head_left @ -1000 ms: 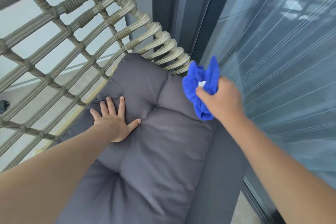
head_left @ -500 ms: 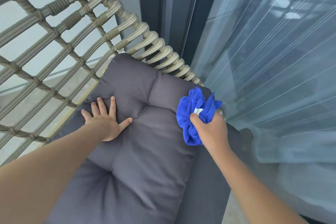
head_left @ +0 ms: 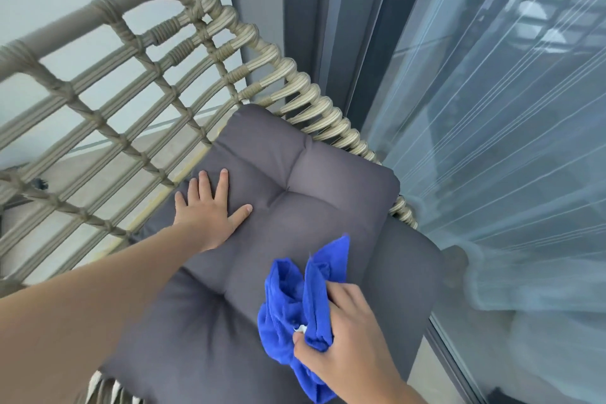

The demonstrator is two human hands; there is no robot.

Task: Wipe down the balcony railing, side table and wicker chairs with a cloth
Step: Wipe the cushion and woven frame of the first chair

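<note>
Gripping the bunched blue microfibre cloth (head_left: 296, 308) in curled fingers, the right hand (head_left: 347, 334) hovers over the grey tufted seat cushion (head_left: 295, 193). The beige woven wicker chair's rim (head_left: 314, 102) lies beyond the cushion, up and away. The left hand (head_left: 210, 210) presses the cushion flat-fingered.

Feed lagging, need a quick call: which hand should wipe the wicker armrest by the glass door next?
Right hand: it grips the blue cloth nearest that armrest. Left hand lies flat on the cushion.

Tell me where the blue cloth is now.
In the head view the blue cloth is at lower right, bunched in the right hand over the grey cushion, beside the glass door.
</note>
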